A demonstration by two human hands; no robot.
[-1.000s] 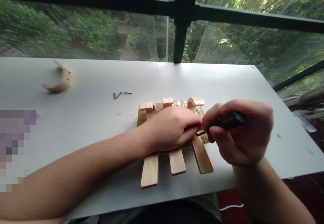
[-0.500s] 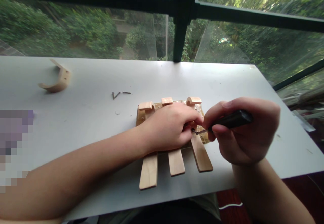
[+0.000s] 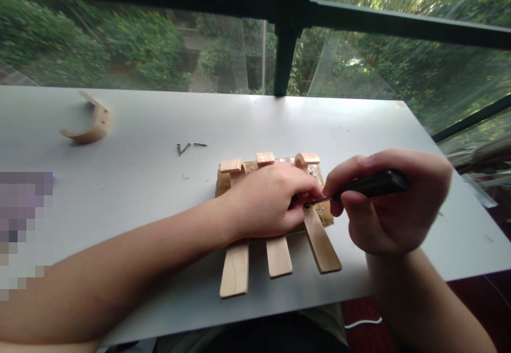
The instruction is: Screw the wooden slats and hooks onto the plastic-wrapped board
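A tan block (image 3: 329,219) wrapped in shiny tape lies on the white table, with three bent wooden hooks across it. My left hand (image 3: 275,198) covers the middle of the block; its thumb and index finger close round the right wooden hook (image 3: 324,244), beside a dark spot that looks like a screw head (image 3: 307,205). The other fingers are hidden. My right hand (image 3: 395,209) is wrapped round the black handle of a screwdriver (image 3: 371,183), whose thin shaft reaches that spot. The left hook (image 3: 235,270) and the middle hook (image 3: 278,257) stick out below my left hand.
Several loose screws (image 3: 183,148) lie on the table (image 3: 151,113) beyond my left forearm. Another curved wooden hook (image 3: 96,126) rests at the far left. A dark-framed window (image 3: 283,39) stands behind the table's back edge.
The lower end of the right hook has swung slightly to the right. My right hand and the screwdriver have shifted a little right, and the shaft now lies straighter towards the dark spot.
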